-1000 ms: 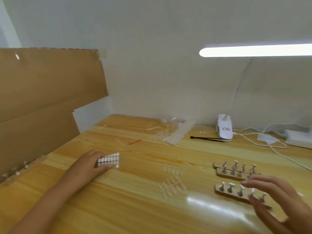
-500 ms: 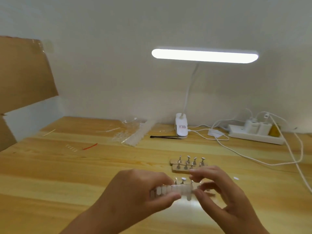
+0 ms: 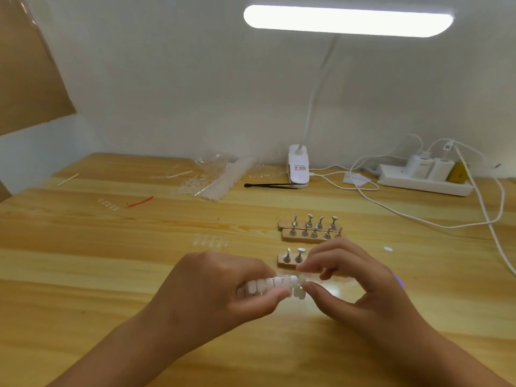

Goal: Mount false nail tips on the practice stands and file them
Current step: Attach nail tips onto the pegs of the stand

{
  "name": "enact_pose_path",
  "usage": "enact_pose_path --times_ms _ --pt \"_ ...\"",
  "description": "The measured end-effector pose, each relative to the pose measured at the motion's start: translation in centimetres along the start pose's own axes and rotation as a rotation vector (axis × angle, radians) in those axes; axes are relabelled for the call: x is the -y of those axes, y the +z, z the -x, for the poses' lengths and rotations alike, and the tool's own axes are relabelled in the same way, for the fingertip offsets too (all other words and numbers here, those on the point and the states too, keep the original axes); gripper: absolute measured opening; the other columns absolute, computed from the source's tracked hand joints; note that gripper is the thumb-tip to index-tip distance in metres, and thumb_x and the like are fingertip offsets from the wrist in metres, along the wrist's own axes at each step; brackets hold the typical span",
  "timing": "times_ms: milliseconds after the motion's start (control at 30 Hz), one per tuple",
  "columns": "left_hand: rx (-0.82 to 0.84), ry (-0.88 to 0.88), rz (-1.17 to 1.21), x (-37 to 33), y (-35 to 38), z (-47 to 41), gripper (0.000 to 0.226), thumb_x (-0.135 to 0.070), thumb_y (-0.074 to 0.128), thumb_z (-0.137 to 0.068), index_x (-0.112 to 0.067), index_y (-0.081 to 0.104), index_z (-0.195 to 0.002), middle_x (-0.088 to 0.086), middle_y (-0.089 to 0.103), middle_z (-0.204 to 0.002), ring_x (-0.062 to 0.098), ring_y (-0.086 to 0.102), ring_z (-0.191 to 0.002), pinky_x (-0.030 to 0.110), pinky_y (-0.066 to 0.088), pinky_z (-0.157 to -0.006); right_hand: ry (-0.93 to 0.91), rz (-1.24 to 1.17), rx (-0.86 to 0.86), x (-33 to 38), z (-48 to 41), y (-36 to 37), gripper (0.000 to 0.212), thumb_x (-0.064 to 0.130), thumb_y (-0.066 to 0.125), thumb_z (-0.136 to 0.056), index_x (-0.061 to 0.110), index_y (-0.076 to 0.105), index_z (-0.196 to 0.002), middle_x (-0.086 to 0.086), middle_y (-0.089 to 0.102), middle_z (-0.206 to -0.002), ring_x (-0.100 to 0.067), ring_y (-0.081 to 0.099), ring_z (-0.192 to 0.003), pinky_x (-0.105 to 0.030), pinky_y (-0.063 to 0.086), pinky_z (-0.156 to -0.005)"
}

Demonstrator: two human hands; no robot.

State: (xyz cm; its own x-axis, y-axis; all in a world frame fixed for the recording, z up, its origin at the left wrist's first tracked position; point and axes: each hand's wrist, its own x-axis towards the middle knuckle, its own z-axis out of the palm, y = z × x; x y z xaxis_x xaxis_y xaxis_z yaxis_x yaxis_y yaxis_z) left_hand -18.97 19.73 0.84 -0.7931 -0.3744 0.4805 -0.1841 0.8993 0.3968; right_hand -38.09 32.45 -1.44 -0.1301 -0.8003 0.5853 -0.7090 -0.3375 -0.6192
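Much of the white strip of adhesive pads is buried under the left hand, so only about seven rounded tabs along its upper edge can be counted, and whether a second row lies beneath is hard to tell. The right hand hides most of the nearest wooden practice stand; just two of its metal pegs show. Behind it lie two more practice stands, touching side by side, with roughly nine pegs between them, making three stands in all. A faint row of clear nail tips on the wooden table is nearly see-through and cannot be counted; a second small row sits far left beside a red twist tie. The clear bag of tips near the wall is blurred. The left thumb and fingers are pressed together on the strip, holding it above the table; the right thumb and forefinger pinch its right end. Compared with half a second ago, the hands hold the strip much the same, but the view has tilted down, so the lit desk lamp sits higher and the cardboard has slid toward the left edge. One power strip lies at back right, and one black tool lies by the lamp's clamp.
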Motion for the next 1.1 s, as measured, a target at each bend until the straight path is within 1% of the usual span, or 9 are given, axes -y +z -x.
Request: enact_pose_path --times_ms 167,267,367,467,700,833,900,967,1100 --pt "0.074 -0.154 0.260 -0.1 0.0 0.0 0.026 -0.066 0.057 -0.079 -0.044 0.065 -0.066 -0.023 0.060 -0.052 0.002 0.061 -0.048 0.015 0.041 -0.047 -0.106 0.100 -0.019 0.1 0.2 0.1 0.020 0.027 0.069 -0.085 0.020 0.069 -0.104 0.012 0.059 -0.108 -0.017 0.061 -0.104 -0.023 0.049 -0.079" --pt "0.080 -0.188 0.314 0.0 0.1 -0.1 0.034 -0.067 0.056 -0.078 -0.037 0.067 -0.068 -0.018 0.061 -0.049 0.004 0.061 -0.047 0.012 0.039 -0.048 -0.140 0.155 -0.032 0.1 0.3 0.1 0.020 0.027 0.068 -0.086 0.018 0.070 -0.103 0.010 0.058 -0.108 -0.016 0.060 -0.106 -0.028 0.049 -0.085" --pt "0.083 -0.192 0.311 0.1 0.2 -0.1 0.034 -0.068 0.056 -0.078 -0.037 0.068 -0.075 -0.018 0.062 -0.051 0.004 0.062 -0.048 0.014 0.041 -0.047 -0.123 0.157 -0.027 0.1 0.3 0.1 0.021 0.029 0.066 -0.087 0.021 0.069 -0.106 0.012 0.058 -0.110 -0.016 0.060 -0.107 -0.024 0.048 -0.086" --pt "0.056 -0.138 0.204 0.2 0.3 0.2 0.025 -0.068 0.055 -0.078 -0.047 0.062 -0.065 -0.022 0.061 -0.057 0.003 0.060 -0.052 0.017 0.041 -0.046 -0.040 0.059 -0.020 0.2 0.2 0.1 0.020 0.028 0.063 -0.088 0.024 0.068 -0.108 0.013 0.059 -0.110 -0.017 0.060 -0.107 -0.018 0.047 -0.081" --pt "0.022 -0.083 0.051 0.1 0.5 0.4 0.038 -0.067 0.053 -0.079 -0.035 0.073 -0.078 -0.024 0.058 -0.058 -0.001 0.056 -0.054 0.011 0.035 -0.047 -0.010 0.032 -0.031 0.2 0.1 0.2 0.009 0.021 0.068 -0.085 0.021 0.069 -0.093 0.012 0.059 -0.104 -0.016 0.061 -0.102 -0.018 0.048 -0.078" --pt "0.081 -0.142 0.156 -0.3 0.3 0.2 0.041 -0.071 0.050 -0.077 -0.036 0.071 -0.076 -0.020 0.063 -0.061 0.006 0.062 -0.056 0.026 0.047 -0.050 -0.048 -0.007 -0.080 0.8 0.2 0.2 0.005 0.022 0.063 -0.084 0.018 0.064 -0.086 0.012 0.059 -0.103 -0.019 0.061 -0.101 -0.023 0.049 -0.082" --pt "0.055 -0.131 0.076 -0.2 -0.3 0.0 0.042 -0.072 0.047 -0.076 -0.038 0.071 -0.079 -0.020 0.064 -0.060 0.005 0.061 -0.055 0.022 0.044 -0.048 -0.059 -0.052 -0.130 1.1 0.1 -0.1 0.004 0.020 0.062 -0.084 0.017 0.063 -0.088 0.009 0.060 -0.102 -0.020 0.061 -0.101 -0.026 0.049 -0.084" --pt "-0.087 -0.102 -0.073 1.0 -2.1 -0.3 0.042 -0.070 0.046 -0.077 -0.039 0.072 -0.089 -0.019 0.065 -0.064 0.002 0.057 -0.052 0.019 0.041 -0.048 -0.067 -0.064 -0.193 1.2 -0.4 -0.8 0.007 0.021 0.061 -0.085 0.020 0.062 -0.092 0.010 0.060 -0.103 -0.020 0.061 -0.101 -0.025 0.049 -0.086" --pt "-0.270 -0.210 -0.422 5.9 -8.2 0.3 0.040 -0.072 0.039 -0.088 -0.049 0.059 -0.115 -0.018 0.060 -0.079 0.016 0.059 -0.065 0.033 0.052 -0.057 0.054 -0.042 -0.294 -0.2 -1.1 -3.1 0.017 0.026 0.065 -0.089 0.029 0.058 -0.105 0.010 0.061 -0.109 -0.014 0.060 -0.104 -0.017 0.048 -0.087"
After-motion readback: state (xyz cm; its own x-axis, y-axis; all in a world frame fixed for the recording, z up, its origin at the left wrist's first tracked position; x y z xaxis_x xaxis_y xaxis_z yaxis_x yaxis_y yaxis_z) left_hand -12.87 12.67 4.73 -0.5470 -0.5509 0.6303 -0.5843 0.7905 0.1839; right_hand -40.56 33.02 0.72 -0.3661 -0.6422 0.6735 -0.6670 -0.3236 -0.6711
